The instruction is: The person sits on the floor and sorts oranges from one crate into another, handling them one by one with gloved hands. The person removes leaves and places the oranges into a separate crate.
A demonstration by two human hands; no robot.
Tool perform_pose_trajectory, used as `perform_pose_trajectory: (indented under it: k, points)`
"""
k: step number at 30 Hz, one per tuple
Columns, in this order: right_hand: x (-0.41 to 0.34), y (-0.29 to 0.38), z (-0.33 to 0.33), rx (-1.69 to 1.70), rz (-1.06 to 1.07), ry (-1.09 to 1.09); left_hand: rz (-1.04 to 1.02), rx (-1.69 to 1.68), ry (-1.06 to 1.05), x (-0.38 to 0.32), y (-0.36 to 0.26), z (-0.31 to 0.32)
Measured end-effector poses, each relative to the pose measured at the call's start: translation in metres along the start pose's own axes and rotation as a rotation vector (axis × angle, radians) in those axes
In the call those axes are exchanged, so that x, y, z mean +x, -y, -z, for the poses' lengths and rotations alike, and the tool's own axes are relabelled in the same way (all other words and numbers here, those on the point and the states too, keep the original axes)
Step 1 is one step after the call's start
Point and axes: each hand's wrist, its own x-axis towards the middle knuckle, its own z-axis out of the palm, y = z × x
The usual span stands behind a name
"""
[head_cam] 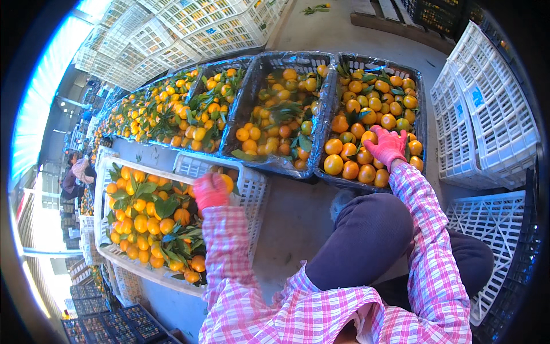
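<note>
My left hand [211,191], in a red work glove, is closed on an orange citrus fruit [226,183] at the right rim of a white plastic crate [103,206] full of citrus with green leaves. To the right, my right hand [386,145], gloved alike, reaches into a black plastic crate [423,124] lined with clear film. Its fingers rest at a citrus fruit [369,138] on top of the pile; whether they grip it is not plain. Beside this crate stands another film-lined black crate [275,165] holding citrus and loose leaves.
More film-lined crates of leafy citrus [159,107] run to the left. Stacked white crates [227,30] stand behind, others [485,103] at the right. A white crate [253,189] lies under the tilted full one. A wooden pallet [399,32] is at the top right. A person [75,176] is far left.
</note>
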Motion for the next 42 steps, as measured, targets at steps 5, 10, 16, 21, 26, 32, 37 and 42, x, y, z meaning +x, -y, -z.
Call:
perform_pose_trajectory:
  k: [5, 10, 16, 21, 26, 32, 37, 42]
  points:
    - [-0.002, -0.002, 0.000, 0.016, 0.012, -0.030, 0.015, 0.005, 0.099, 0.002, -0.020, 0.002]
    - [-0.002, -0.004, 0.000, 0.010, 0.017, -0.031, 0.180, 0.074, 0.457, 0.004, -0.055, 0.050]
    - [0.007, -0.002, 0.013, 0.051, -0.039, 0.143, 0.270, -1.819, 0.751, 0.046, -0.178, 0.016]
    - [0.008, -0.005, 0.011, 0.019, -0.030, 0.135, -0.212, -1.062, 1.187, 0.120, -0.296, -0.073]
    - [0.008, -0.008, 0.003, 0.005, -0.002, 0.072, -0.143, -0.585, 1.215, 0.122, -0.340, -0.117]
    - [0.007, -0.008, 0.000, -0.016, 0.009, 0.045, -0.124, -0.549, 1.197, 0.097, -0.335, -0.154]
    - [0.018, -0.006, -0.010, -0.061, -0.006, 0.074, -0.400, -0.178, 0.911, 0.066, -0.338, -0.179]
    - [0.025, 0.015, -0.029, 0.022, 0.081, -0.011, -0.321, -0.266, 0.850, 0.055, -0.334, -0.174]
